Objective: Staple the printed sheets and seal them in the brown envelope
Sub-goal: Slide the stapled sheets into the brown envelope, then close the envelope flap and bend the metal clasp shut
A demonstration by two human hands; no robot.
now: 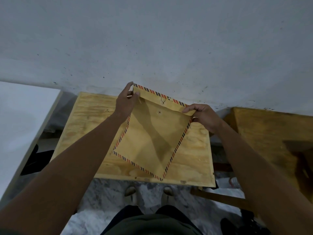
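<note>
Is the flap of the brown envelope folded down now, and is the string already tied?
The flap is folded down over the brown envelope; both hands hold its corners. String not wound: it loops at the upper button only.

No readable text, labels or numbers anywhere.

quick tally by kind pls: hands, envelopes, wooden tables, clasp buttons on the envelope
Hands: 2, left hand and right hand, both gripping the envelope's top corners
Brown envelope: 1
Plywood tables: 2, centre table, right table
Clasp buttons: 2, flap button, body button
Total: 7
</note>
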